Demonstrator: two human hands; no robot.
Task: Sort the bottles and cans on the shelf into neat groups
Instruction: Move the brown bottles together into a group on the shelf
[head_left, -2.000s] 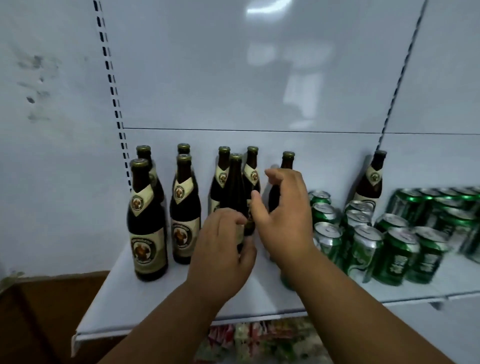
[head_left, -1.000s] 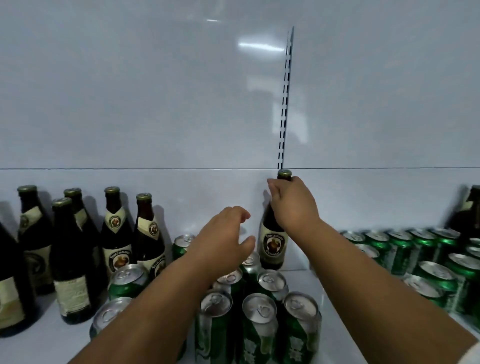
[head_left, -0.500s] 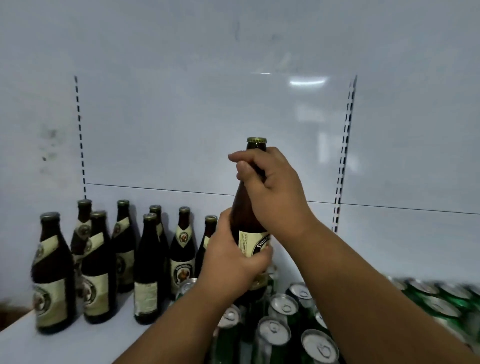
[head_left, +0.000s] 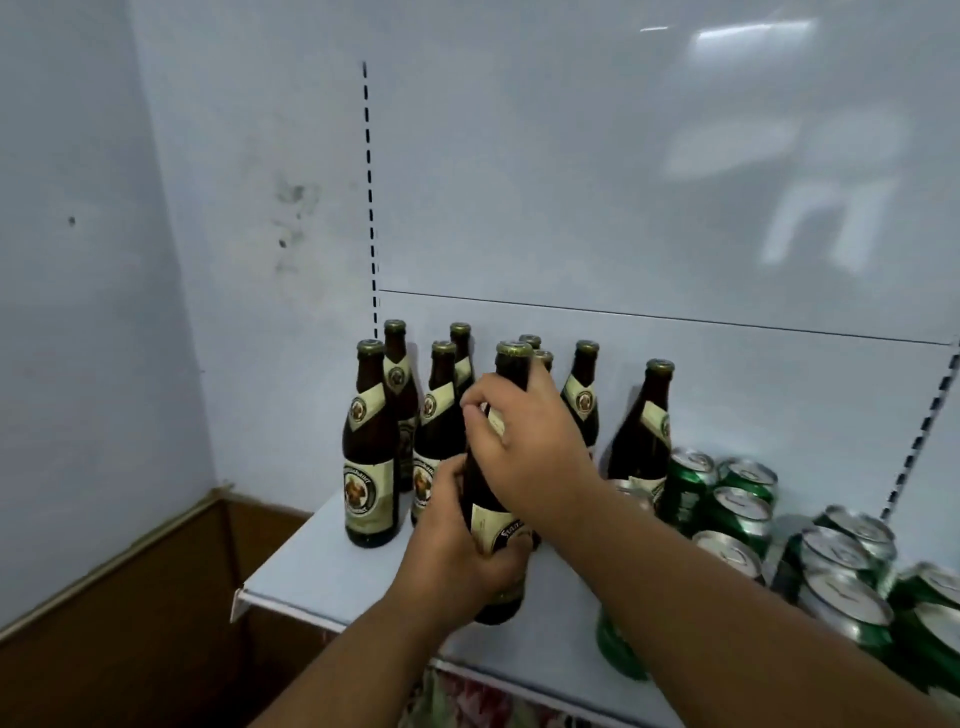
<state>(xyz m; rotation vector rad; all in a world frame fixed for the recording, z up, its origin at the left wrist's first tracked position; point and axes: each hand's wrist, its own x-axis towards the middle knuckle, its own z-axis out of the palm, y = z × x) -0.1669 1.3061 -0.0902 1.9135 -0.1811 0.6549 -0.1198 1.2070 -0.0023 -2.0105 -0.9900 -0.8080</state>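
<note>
Held brown beer bottle (head_left: 500, 525) sits upright at the front of the white shelf (head_left: 311, 561), both hands on it. Right hand (head_left: 524, 441) wraps the neck and shoulder from the right side, fingers curled round the front, gold cap sticking out above the knuckles. Left hand (head_left: 462, 551) grips the lower body over the cream label, thumb across the front, fingers going round behind. Base shows below the left hand, right at the shelf surface; can't tell if it's touching down or just above. Relative to the held bottle: just left, front-row bottle (head_left: 371, 452) standing upright near the shelf's left end, label facing out. Behind and left, bottle cluster (head_left: 441, 410) packed tight in rows against the back panel, more caps visible directly behind the right hand. Behind and right, one bottle (head_left: 584, 395) upright by the back panel; further right, another bottle (head_left: 644, 426) tilted, leaning left at the top, base hidden by cans. Right of that, green cans (head_left: 737, 499) grouped loosely, silver tops up, running to the right edge of view; one green can (head_left: 618, 649) partly hidden under the right forearm near the shelf's front lip. Brown cardboard (head_left: 130, 623) sits below and left of the shelf.
</note>
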